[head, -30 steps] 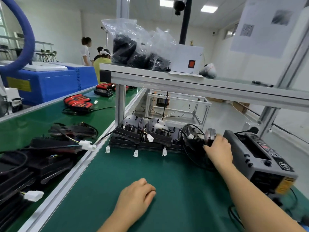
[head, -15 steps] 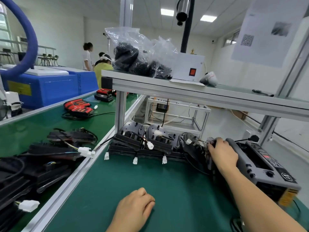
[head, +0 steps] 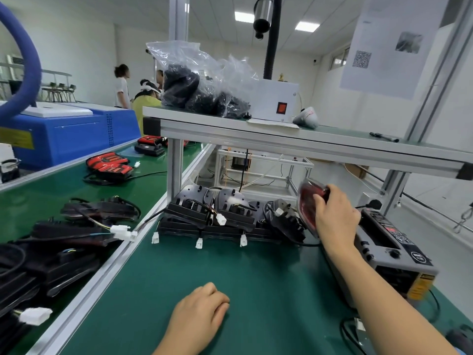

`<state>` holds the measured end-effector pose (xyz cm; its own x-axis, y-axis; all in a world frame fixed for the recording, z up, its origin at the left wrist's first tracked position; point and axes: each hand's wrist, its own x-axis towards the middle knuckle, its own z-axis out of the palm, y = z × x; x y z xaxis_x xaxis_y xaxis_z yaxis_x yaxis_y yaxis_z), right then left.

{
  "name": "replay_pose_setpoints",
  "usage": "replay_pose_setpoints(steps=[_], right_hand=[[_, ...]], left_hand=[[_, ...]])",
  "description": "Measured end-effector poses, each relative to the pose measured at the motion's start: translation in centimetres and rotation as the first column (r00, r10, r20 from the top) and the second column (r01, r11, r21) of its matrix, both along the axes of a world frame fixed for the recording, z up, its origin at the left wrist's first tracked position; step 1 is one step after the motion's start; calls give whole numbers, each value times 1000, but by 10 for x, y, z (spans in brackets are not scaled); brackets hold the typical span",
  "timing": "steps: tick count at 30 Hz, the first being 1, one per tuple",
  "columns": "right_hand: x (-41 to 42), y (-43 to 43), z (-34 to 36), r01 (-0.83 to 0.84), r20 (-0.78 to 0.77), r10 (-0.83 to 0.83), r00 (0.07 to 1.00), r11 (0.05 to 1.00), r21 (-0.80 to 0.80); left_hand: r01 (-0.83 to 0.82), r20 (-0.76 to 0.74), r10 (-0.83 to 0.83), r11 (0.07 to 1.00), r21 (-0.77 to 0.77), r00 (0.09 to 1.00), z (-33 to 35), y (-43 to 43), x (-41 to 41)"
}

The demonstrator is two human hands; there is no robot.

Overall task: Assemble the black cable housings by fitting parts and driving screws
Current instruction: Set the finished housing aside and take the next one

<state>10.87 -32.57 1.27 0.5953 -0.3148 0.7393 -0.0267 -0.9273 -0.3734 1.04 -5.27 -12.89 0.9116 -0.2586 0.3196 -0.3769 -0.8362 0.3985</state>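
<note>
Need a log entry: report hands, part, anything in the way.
Right hand grips red-lensed housing at end of black housings row. Left hand rests on mat, holding nothing. Grey machine close beside right wrist.

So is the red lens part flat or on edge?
On edge, tilted: the right hand grips the red lens part beside the black housings; whether its lower edge touches anything, cannot tell.

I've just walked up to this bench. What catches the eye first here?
The right hand holds a red lens part up beside the grey machine. A row of black housings with white plugs sits under the shelf, while the left hand rests on the green mat.
</note>
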Motion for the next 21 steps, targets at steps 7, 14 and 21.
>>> replay_pose_setpoints(steps=[7,14,21], right_hand=[[-72,51,36,-359,172,361,917,932,-44],[-156,97,13,-499,90,544,834,814,-299],[-208,123,-39,-505,19,578,816,728,-464]], left_hand=[[-26,-14,26,999,-30,1000,-1,3,1],[-263,-384,-28,683,-682,923,28,7,2],[-467,-607,-477,390,-794,636,63,28,-19]])
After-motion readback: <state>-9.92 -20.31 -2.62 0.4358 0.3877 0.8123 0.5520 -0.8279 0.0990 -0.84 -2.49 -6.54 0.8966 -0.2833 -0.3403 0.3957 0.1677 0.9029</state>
